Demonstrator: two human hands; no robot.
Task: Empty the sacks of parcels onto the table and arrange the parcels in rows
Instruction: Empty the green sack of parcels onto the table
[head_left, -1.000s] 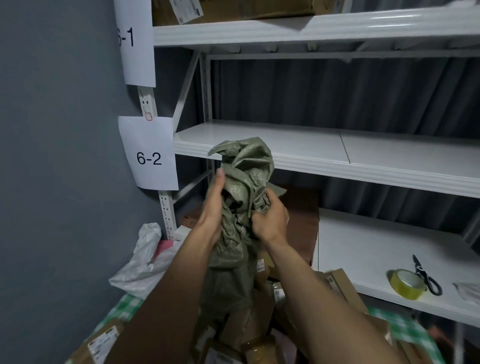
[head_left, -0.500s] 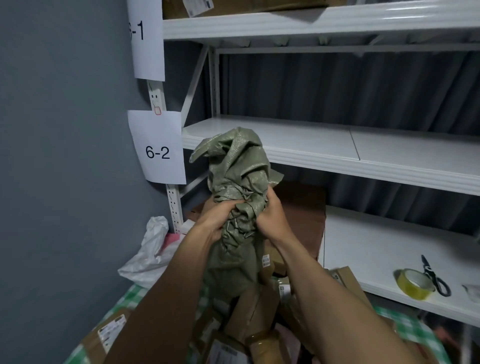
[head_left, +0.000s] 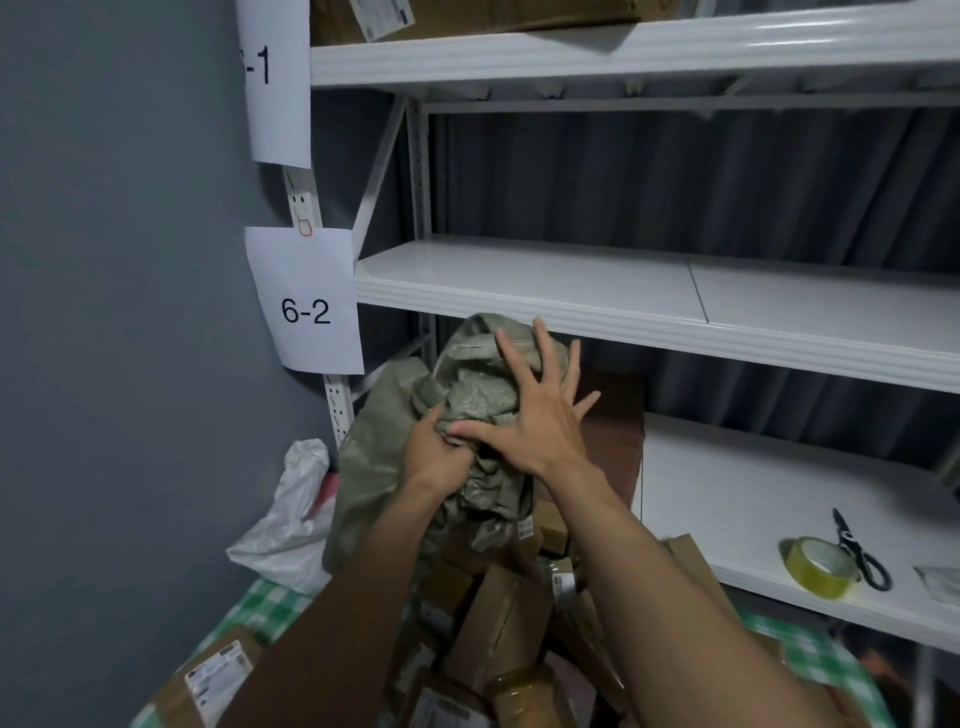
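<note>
A crumpled grey-green woven sack (head_left: 467, 395) is held up over a heap of brown cardboard parcels (head_left: 498, 623). My left hand (head_left: 434, 460) grips a bunched fold of the sack near its middle. My right hand (head_left: 535, 410) lies against the sack's upper part with its fingers spread straight. The parcels, several with white labels, are piled on a table with a green checked cloth (head_left: 265, 608). My forearms hide much of the heap.
White metal shelves (head_left: 571, 291) stand right behind the table, tagged 6-1 and 6-2. A roll of yellow tape (head_left: 818, 569) and black scissors (head_left: 860, 553) lie on the lowest shelf. A white plastic bag (head_left: 291, 519) rests against the grey wall at left.
My right hand has let go of the sack and spread its fingers flat on it. The sack has come lower and more of it hangs out at the left.
</note>
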